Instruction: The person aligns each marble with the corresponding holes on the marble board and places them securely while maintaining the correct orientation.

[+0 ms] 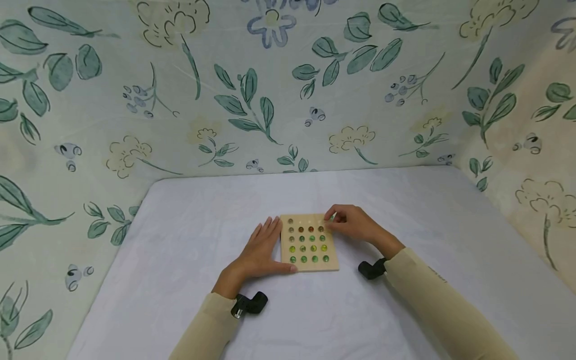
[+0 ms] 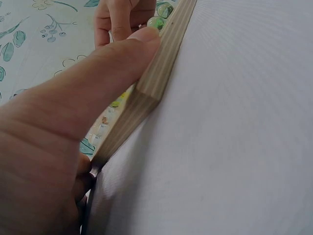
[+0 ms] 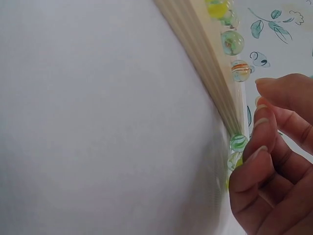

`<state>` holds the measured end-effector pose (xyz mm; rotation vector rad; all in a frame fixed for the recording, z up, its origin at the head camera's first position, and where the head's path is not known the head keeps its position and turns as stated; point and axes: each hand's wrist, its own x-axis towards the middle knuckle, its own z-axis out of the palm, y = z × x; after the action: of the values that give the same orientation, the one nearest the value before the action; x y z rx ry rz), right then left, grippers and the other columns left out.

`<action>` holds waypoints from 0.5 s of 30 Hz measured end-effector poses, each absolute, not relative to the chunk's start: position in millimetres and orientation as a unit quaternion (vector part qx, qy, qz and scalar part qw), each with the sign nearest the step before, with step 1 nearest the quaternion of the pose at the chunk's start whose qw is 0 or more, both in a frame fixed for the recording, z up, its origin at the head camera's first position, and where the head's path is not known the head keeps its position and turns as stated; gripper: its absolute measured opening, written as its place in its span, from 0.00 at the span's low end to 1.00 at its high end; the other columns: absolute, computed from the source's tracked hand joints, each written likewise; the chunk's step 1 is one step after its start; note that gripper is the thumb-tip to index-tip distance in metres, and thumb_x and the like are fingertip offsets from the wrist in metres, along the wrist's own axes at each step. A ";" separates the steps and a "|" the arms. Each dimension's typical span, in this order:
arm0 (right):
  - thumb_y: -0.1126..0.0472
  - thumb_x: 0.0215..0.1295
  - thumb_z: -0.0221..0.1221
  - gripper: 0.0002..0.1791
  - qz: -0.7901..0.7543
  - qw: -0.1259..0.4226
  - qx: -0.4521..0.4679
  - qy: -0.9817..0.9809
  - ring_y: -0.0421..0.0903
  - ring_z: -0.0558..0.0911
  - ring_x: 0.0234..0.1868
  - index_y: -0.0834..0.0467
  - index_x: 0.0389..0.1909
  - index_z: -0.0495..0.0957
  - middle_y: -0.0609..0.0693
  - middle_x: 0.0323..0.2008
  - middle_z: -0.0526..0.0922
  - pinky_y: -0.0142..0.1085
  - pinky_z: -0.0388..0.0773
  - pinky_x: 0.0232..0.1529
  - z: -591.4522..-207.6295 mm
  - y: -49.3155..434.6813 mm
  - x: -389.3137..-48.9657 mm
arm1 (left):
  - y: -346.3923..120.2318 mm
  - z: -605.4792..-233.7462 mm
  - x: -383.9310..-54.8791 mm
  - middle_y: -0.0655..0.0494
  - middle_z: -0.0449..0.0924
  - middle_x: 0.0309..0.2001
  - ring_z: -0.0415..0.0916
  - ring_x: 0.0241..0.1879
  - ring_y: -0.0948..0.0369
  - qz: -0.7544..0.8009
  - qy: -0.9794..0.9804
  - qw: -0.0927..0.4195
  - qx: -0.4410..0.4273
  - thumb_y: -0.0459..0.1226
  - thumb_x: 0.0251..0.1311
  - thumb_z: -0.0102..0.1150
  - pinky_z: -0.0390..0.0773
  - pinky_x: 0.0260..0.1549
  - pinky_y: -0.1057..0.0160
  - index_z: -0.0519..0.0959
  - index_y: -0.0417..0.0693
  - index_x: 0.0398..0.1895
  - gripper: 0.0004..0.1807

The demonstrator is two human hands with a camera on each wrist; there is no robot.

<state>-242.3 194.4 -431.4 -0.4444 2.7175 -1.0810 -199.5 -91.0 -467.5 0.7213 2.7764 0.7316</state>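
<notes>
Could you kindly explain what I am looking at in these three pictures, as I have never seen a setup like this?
Of course. There is no machine here: these are a person's two bare hands. The wide picture comes from a camera worn on the head, looking forward and down; the two close ones come from black wrist cameras, one per arm.

On the white cloth lies a wooden board with glass marbles set in rows. The left hand lies against the board, its thumb at the near corner. The right hand is at the far right corner with curled fingers, close to a green-striped marble; I cannot tell whether it holds one.
</notes>
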 end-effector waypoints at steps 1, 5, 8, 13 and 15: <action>0.58 0.62 0.65 0.07 -0.364 0.091 -0.149 0.915 0.45 0.73 0.28 0.52 0.40 0.80 0.49 0.27 0.78 0.35 0.71 0.27 -431.0 194.9 -242.3 | -91.1 -467.7 -199.6 0.52 0.38 0.77 0.30 0.76 0.57 0.246 0.934 0.090 0.243 0.72 0.38 0.63 0.32 0.72 0.56 0.41 0.43 0.77 0.71; 0.58 0.62 0.65 0.07 -0.363 0.093 -0.147 0.915 0.45 0.73 0.28 0.52 0.40 0.80 0.49 0.27 0.78 0.35 0.71 0.28 -431.3 196.8 -242.8 | -91.1 -467.5 -199.8 0.53 0.37 0.77 0.29 0.76 0.58 0.247 0.933 0.094 0.242 0.72 0.38 0.63 0.31 0.72 0.57 0.40 0.44 0.77 0.71; 0.59 0.62 0.65 0.07 -0.357 0.091 -0.147 0.918 0.45 0.73 0.28 0.53 0.40 0.80 0.49 0.27 0.78 0.35 0.70 0.27 -432.5 199.3 -244.1 | -90.9 -467.4 -199.9 0.53 0.36 0.77 0.29 0.76 0.58 0.246 0.933 0.095 0.243 0.72 0.39 0.63 0.31 0.72 0.57 0.40 0.44 0.77 0.71; 0.58 0.62 0.64 0.07 -0.348 0.084 -0.140 0.923 0.46 0.73 0.27 0.52 0.41 0.80 0.49 0.27 0.78 0.34 0.71 0.26 -434.0 204.4 -248.0 | -90.8 -467.3 -200.8 0.52 0.36 0.77 0.29 0.76 0.58 0.240 0.934 0.091 0.246 0.71 0.40 0.63 0.32 0.72 0.56 0.40 0.43 0.77 0.70; 0.58 0.62 0.65 0.08 -0.348 0.084 -0.133 0.924 0.46 0.73 0.28 0.52 0.41 0.80 0.49 0.27 0.78 0.34 0.70 0.26 -434.9 206.5 -249.7 | -91.1 -467.4 -200.7 0.52 0.36 0.77 0.29 0.76 0.58 0.241 0.935 0.091 0.245 0.71 0.40 0.63 0.31 0.72 0.57 0.40 0.43 0.77 0.70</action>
<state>-249.7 206.5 -434.9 -0.3981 2.7581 -1.0390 -200.7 -91.1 -467.4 0.7271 2.7768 0.7159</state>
